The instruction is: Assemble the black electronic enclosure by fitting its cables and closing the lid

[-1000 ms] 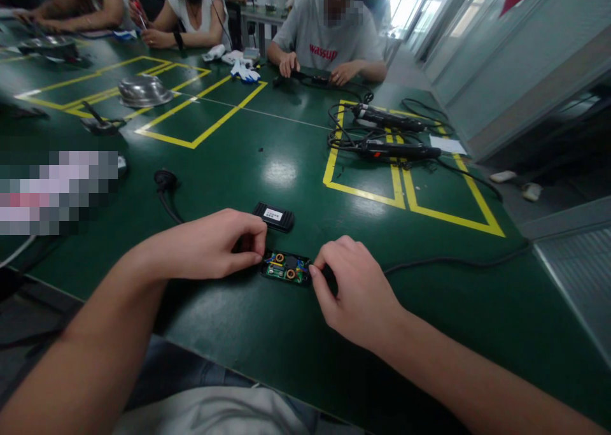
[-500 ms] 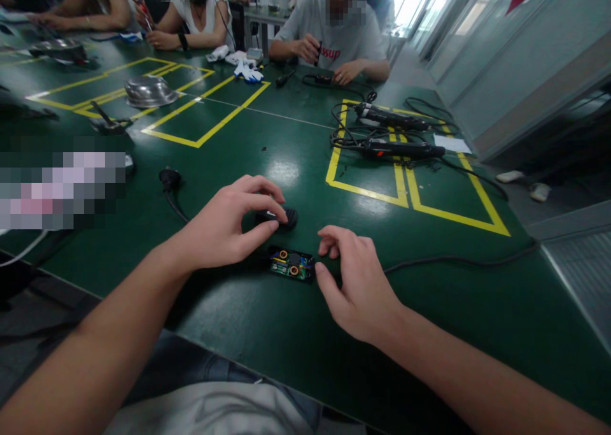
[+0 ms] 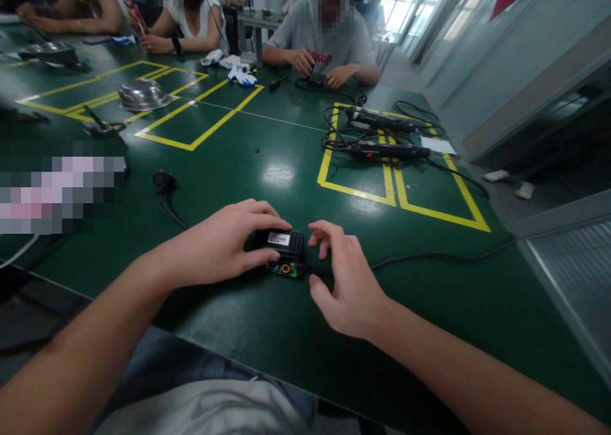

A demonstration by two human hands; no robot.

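Note:
My left hand (image 3: 233, 241) grips a black ribbed cover (image 3: 289, 244) with a white label, thumb on the near side and fingers on the far side. The cover hangs over the far part of a small green circuit board (image 3: 289, 269), whose near edge with a copper coil still shows. To the right, my right hand (image 3: 346, 282) is open, thumb and fingers apart, close to the board and above a black cable (image 3: 429, 256) that runs off to the right.
A black plug (image 3: 163, 181) lies left of centre on the green table (image 3: 238, 180). Two black electric screwdrivers (image 3: 382, 120) with cables lie at the right back. A metal bowl (image 3: 143, 95) and white gloves (image 3: 242, 75) are farther off. People sit across the table.
My left hand has brought the black cover toward me, over the circuit board, turning its label into view. My right hand has shifted slightly left. The view has moved a little.

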